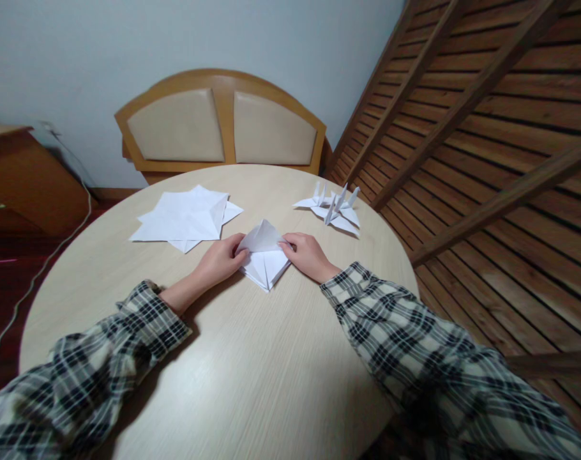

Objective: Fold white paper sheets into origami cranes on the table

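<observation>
A sheet of white origami paper (267, 268), folded into a layered diamond, lies between my hands near the middle of the table. Its lower corner points toward me, and a raised flap stands at its far side. My left hand (226, 257) pinches the left corner between thumb and fingers. On the opposite corner, my right hand (306, 254) is closed in a similar pinch. Several folded paper cranes (337, 211) rest together beyond my right hand. Past my left hand lies a loose pile of white paper sheets (185, 216), fanned at different angles.
The round pale table (252, 358) has a curved edge all around. Behind it stands a wooden headboard with padded panels (275, 131). Slatted wood (486, 160) rises close on the right. A wooden cabinet (29, 182) and a white cable (44, 265) are at the left.
</observation>
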Motion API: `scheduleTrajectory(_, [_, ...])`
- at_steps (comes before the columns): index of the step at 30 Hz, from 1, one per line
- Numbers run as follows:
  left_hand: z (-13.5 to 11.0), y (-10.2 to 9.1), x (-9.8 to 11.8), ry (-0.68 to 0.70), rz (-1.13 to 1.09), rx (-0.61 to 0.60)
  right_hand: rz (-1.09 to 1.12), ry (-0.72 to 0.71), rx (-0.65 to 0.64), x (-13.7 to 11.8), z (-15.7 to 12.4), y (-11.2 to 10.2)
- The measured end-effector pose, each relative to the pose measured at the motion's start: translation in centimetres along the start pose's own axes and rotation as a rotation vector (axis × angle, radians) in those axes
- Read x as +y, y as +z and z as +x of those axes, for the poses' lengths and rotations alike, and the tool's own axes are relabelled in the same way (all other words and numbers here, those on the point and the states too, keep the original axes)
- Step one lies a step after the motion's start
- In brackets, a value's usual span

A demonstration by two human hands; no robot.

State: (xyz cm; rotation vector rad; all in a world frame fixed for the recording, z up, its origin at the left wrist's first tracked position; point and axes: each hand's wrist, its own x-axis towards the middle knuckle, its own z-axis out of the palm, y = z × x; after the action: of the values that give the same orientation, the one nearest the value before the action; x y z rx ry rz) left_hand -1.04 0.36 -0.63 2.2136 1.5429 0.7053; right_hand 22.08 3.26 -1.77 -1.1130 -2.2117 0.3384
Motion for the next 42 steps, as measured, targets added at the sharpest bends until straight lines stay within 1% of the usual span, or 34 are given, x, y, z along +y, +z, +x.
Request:
scheduleTrajectory(7, [0.0, 0.0, 0.1, -0.016, -0.040, -0.008, 0.014, -0.011, 0.016, 0.2, 0.1, 0.2])
scheduleTrajectory(13, [0.0, 0.0, 0.3, -0.022, -0.022, 0.029, -0.008, -0.005, -0.009, 0.2, 0.2, 0.3])
scheduleTrajectory(19, [0.1, 0.1, 0.5, -0.048, 0.050, 0.064, -0.005, -0.002, -0.026, 0.1, 0.2, 0.2])
scheduleTrajectory(25, [0.0, 0.0, 0.9, -0.075, 0.024, 0.100, -0.003, 0.000, -0.031, 0.0, 0.2, 0.2])
scheduleTrajectory(33, [0.0, 0.3, 0.5, -0.036, 0.058, 0.121, 0.016, -0.014, -0.043, 0.0, 0.1, 0.1])
scheduleTrajectory(37, [0.1, 0.0, 0.3, -0.047, -0.024, 0.091, 0.014, -0.003, -0.048, 0.0, 0.2, 0.1])
scheduleTrajectory(42, [0.0, -1.6, 0.8, -0.040, -0.254, -0.002, 0.055, 0.014, -0.040, 0.0, 0.1, -0.1])
